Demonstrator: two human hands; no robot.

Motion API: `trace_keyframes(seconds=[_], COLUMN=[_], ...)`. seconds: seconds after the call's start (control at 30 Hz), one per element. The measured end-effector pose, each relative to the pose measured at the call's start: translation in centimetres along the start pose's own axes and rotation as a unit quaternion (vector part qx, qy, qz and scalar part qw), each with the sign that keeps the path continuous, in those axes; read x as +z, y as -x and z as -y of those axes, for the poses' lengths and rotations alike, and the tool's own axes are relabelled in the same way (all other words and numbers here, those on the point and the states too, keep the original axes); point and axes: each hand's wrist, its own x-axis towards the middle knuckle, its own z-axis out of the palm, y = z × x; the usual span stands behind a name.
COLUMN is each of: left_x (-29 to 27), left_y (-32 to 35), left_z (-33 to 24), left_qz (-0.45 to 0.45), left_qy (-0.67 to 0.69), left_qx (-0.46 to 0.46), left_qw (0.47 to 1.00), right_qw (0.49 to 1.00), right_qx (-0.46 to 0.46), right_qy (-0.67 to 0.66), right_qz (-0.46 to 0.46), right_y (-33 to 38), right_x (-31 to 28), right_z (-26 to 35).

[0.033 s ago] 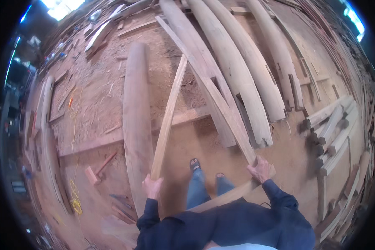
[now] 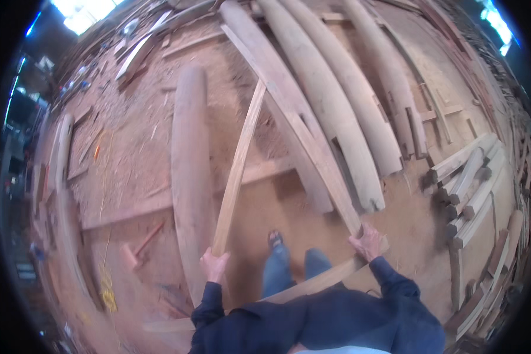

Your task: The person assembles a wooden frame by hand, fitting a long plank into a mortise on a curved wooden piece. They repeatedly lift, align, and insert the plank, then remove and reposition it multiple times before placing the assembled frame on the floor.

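Observation:
My left hand (image 2: 215,264) is closed around the near end of a slim squared wooden batten (image 2: 238,171), thumb on its top. This batten slants away to meet a longer batten (image 2: 321,158), whose near end my right hand (image 2: 369,242) grips. The two make a narrow A shape. Across my front, close to the waist, lies a crosspiece of pale wood (image 2: 315,284), reaching from below my right hand toward the lower left. How the pieces are joined is hidden. A thick rounded timber (image 2: 190,159) lies just left of the left batten.
Several curved, notched timbers (image 2: 330,112) lie ahead and to the right. Squared posts (image 2: 475,194) are stacked at the far right. A mallet (image 2: 137,252) and a yellow cord (image 2: 107,289) lie on the dusty floor at left. A long low beam (image 2: 130,207) crosses ahead.
Both hands keep their grip on the battens, with hardly any shift. My right foot, visible before, no longer shows below its trouser leg. The view has shifted slightly.

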Motion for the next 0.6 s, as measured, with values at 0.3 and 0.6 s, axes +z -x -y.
trace_keyframes(seconds=[0.3, 0.6], left_x=[2.8, 9.7], left_y=[-23.0, -45.4], left_z=[-14.3, -28.8], left_qz=[0.09, 0.073], left_qy=[-0.098, -0.211], left_qx=[0.131, 0.301], left_qw=[0.982, 0.927], right_qw=[0.985, 0.951], right_qx=[0.122, 0.22], right_qy=[-0.049, -0.114], right_qz=[-0.112, -0.183], right_y=[-8.5, -21.7], right_x=[1.8, 3.5], right_z=[6.5, 12.5])
